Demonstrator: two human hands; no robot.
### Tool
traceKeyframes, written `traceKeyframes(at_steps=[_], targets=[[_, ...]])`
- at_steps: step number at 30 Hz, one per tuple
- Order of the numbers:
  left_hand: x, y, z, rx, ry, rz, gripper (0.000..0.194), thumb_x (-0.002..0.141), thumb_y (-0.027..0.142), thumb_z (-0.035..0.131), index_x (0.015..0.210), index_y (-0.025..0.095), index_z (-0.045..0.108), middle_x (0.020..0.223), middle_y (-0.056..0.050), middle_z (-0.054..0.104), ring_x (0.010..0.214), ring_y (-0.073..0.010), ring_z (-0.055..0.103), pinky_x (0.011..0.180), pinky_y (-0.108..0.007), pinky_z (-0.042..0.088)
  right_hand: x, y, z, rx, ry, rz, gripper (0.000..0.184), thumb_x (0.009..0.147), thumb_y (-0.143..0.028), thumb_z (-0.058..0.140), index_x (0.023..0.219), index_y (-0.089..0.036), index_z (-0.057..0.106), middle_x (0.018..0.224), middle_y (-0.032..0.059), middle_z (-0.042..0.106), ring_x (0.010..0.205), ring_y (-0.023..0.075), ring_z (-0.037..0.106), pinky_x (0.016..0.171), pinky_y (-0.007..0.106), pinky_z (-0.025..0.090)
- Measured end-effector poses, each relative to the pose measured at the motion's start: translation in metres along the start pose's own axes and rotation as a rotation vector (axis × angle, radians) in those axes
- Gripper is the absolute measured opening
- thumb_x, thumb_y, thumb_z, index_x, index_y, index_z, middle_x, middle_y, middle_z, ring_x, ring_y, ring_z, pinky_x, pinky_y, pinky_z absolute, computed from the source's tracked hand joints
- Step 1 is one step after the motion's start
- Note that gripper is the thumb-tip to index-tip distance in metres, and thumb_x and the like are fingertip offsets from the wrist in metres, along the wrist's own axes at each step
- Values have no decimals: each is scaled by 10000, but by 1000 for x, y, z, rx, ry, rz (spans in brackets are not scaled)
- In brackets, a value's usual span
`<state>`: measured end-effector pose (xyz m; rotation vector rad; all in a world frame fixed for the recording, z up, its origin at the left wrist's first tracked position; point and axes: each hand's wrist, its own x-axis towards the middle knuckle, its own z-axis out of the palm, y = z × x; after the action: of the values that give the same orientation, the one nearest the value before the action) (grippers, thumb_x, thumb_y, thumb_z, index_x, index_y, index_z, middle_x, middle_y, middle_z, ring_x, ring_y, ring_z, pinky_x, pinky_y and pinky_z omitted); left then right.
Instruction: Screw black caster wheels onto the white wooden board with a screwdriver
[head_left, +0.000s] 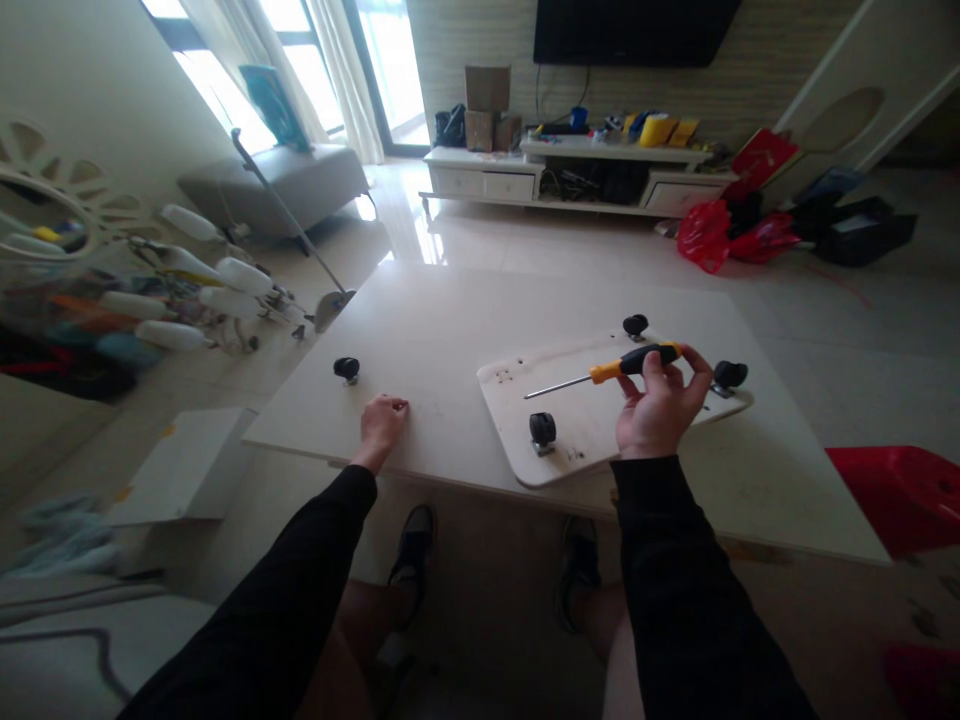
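Note:
My right hand [658,412] grips a screwdriver [609,371] by its orange-and-black handle, its shaft pointing left above a pale board [589,425] with rounded corners. Black casters stand on this board: one at the near left [542,430], one at the far edge [635,325] and one at the right [730,376]. Small holes show at the board's far-left corner, where no caster stands. On the white table to the left, my left hand [382,428] rests with fingers curled together; whether something small is in them is hidden. Beyond it sits a separate caster [346,370].
The board lies on a white table [450,320]. A red plastic stool [900,490] stands at its right edge, a white box [184,465] at its left. Farther off are a lamp with several white shades [244,275], a grey bench [277,185] and a TV cabinet [480,183].

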<state>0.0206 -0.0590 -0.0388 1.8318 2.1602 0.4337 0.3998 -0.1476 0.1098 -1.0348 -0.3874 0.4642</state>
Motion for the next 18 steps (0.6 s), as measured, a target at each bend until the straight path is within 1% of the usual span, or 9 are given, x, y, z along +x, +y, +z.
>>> traceKeyframes(at_steps=[3, 6, 9, 10, 12, 14, 15, 18], targets=[[-1, 2, 1, -16, 13, 15, 257, 893, 285, 632, 948, 181, 860, 1120, -155, 780, 979, -301, 737, 932, -381, 554, 0, -1, -1, -11, 7, -1, 495, 705, -266, 801, 1132, -297, 552, 972, -44, 623, 973, 170, 732, 638, 301, 665], [-3, 15, -4, -59, -1, 51, 215, 869, 285, 659, 912, 188, 846, 1078, -131, 789, 857, -250, 736, 904, -362, 558, 1, -2, -2, -15, 6, -1, 491, 711, -274, 800, 1134, -297, 550, 980, -42, 624, 973, 168, 732, 641, 297, 660], [-15, 43, -13, -162, -26, 107, 214, 881, 358, 682, 946, 217, 830, 885, -58, 795, 758, -203, 719, 815, -318, 561, 1, -2, -2, -8, 6, 2, 493, 713, -275, 799, 1136, -297, 548, 994, -38, 632, 971, 168, 730, 642, 296, 657], [-22, 55, -17, -265, -12, 141, 211, 879, 372, 694, 941, 218, 823, 827, -46, 784, 760, -203, 715, 781, -311, 552, 0, -2, -1, -7, 7, 3, 493, 711, -274, 799, 1134, -297, 548, 991, -38, 631, 975, 169, 727, 643, 297, 658], [-39, 81, -24, -446, 0, 251, 189, 852, 384, 729, 906, 224, 815, 790, -31, 773, 722, -185, 688, 718, -295, 527, 0, -1, 1, -9, 6, 9, 493, 708, -276, 800, 1131, -301, 548, 984, -40, 625, 987, 174, 721, 652, 306, 661], [-58, 103, -28, -585, -21, 331, 182, 839, 385, 743, 886, 223, 811, 752, -19, 755, 652, -157, 633, 637, -275, 487, -2, 1, 3, -15, 4, 18, 510, 697, -283, 805, 1144, -310, 560, 991, -42, 613, 990, 175, 715, 662, 323, 666], [-66, 112, -30, -642, -39, 352, 175, 831, 378, 750, 877, 220, 808, 733, -13, 745, 622, -146, 603, 604, -268, 466, -3, 2, 4, -19, -1, 22, 522, 691, -291, 810, 1155, -313, 572, 1001, -42, 607, 988, 175, 713, 666, 330, 668], [-83, 129, -33, -731, -55, 418, 107, 807, 314, 764, 833, 216, 799, 735, -8, 749, 623, -132, 577, 621, -266, 473, -7, 4, 8, -29, -34, 28, 534, 678, -321, 827, 1169, -308, 615, 1027, -37, 599, 978, 170, 703, 677, 340, 674]])
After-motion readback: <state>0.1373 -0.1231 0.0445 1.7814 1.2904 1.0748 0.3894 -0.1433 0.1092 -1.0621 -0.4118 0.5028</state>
